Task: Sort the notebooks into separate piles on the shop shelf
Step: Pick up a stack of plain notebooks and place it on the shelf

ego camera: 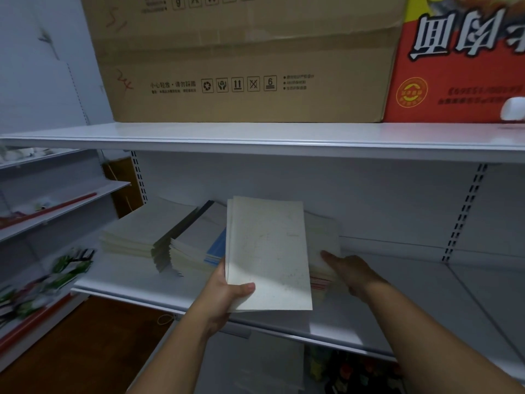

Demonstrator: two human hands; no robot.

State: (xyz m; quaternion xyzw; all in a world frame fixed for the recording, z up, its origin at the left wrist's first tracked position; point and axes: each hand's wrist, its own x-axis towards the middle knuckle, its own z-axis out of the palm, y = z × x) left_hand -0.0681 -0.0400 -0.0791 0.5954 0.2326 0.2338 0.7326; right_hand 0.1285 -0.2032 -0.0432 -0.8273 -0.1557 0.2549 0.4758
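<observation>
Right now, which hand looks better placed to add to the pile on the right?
Probably the right hand: its fingers already touch the right pile, while the left hand is busy holding the pale notebooks.

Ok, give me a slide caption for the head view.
Left hand holds pale notebooks above the shelf while the right hand reaches into a pile.
</observation>
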